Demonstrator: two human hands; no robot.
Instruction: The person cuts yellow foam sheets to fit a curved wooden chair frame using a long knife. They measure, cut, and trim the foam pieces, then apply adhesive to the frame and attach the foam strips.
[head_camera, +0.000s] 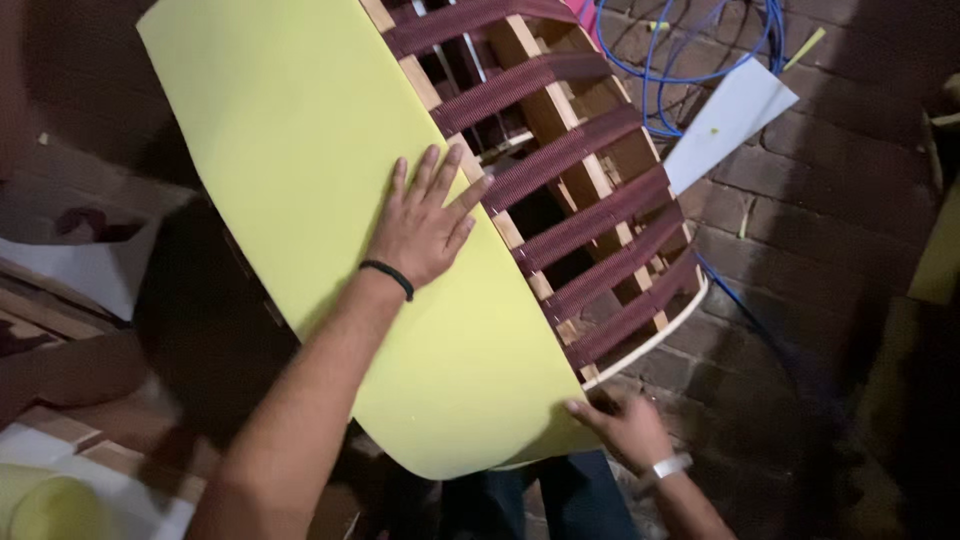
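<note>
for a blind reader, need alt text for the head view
A left hand presses flat on a yellow foam sheet laid over a wooden frame strung with dark red webbing straps, while the right hand grips the foam's lower edge above a brick floor.

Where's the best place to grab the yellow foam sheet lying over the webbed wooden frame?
Probably its curled bottom corner, from below: the yellow foam sheet overhangs the wooden frame there, beside the right hand. Elsewhere it lies flat, pressed by the left hand.
</note>
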